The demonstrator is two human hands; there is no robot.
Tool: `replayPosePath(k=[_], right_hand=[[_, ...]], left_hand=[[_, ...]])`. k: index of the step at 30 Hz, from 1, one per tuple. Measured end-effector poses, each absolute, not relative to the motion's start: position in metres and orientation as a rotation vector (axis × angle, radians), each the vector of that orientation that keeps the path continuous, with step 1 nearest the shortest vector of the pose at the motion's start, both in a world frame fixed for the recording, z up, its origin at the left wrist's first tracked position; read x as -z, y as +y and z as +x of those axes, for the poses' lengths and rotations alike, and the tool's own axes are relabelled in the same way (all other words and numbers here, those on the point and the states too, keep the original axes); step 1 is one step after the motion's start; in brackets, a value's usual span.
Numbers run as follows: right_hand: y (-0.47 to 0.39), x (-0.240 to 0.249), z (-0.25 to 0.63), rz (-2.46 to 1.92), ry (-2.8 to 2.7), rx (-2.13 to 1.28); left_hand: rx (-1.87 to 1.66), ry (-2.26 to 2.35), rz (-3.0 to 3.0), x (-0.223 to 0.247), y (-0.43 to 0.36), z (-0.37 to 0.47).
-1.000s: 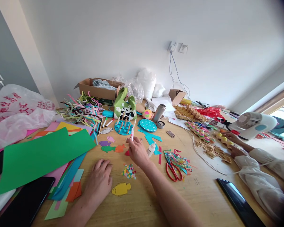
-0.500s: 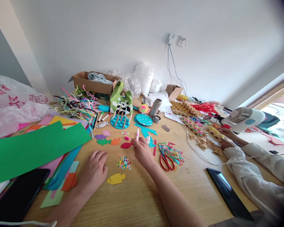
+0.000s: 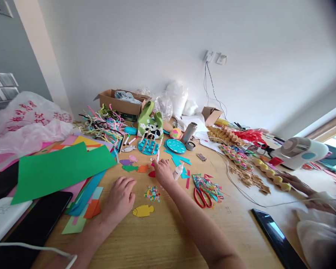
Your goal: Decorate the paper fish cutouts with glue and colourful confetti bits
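Observation:
Held upright in my right hand [image 3: 164, 173] is a white marker [image 3: 158, 154], above the paper fish. A red paper fish [image 3: 151, 173] shows partly behind that hand. Orange [image 3: 143, 169], green [image 3: 130, 168], purple [image 3: 126, 162] and pink [image 3: 133, 158] paper fish lie to its left. My left hand [image 3: 120, 196] rests on the table, holding nothing, fingers loosely bent. Between the hands is a pile of coloured paper dots [image 3: 152, 193], with a yellow paper fish [image 3: 143, 210] nearer me. A small white bottle [image 3: 178, 171] stands just right of my right hand.
Green paper [image 3: 53, 168] and other sheets cover the left. Red-handled scissors [image 3: 203, 197] lie by paper scraps at right. Blue discs [image 3: 175, 146], a steel flask [image 3: 189, 132] and a panda bag [image 3: 150, 125] stand behind. A co-worker's hand [image 3: 295, 183] is near a fan [image 3: 299, 152].
The view has shifted left. My right hand has moved left over the fish with the marker, and more of the white bottle shows. The co-worker's arm has drawn back to the right.

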State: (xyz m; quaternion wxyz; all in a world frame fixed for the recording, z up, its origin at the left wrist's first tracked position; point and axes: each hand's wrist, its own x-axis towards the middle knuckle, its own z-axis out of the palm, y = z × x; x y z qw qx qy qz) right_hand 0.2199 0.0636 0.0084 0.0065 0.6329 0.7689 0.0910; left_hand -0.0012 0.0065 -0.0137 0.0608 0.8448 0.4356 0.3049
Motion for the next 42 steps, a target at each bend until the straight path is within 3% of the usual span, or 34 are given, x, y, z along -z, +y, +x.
replayPosePath(k=[14,22,31,42], right_hand=[[0.134,-0.024,0.154,1.661,2.574,-0.413],[0.115,-0.025,0.162,1.711,2.613,-0.415],[0.101,-0.039,0.154,1.712,2.648,-0.297],[0.154,-0.034,0.088,1.703,2.591,-0.137]], left_hand=[[-0.879,1.357,2.558,0.013,0.006,0.001],[-0.916,1.341,2.545,0.011,0.006,0.001],[-1.234,1.217,2.532,0.009,0.005,0.002],[-1.628,0.934,2.457,-0.007,-0.004,-0.003]])
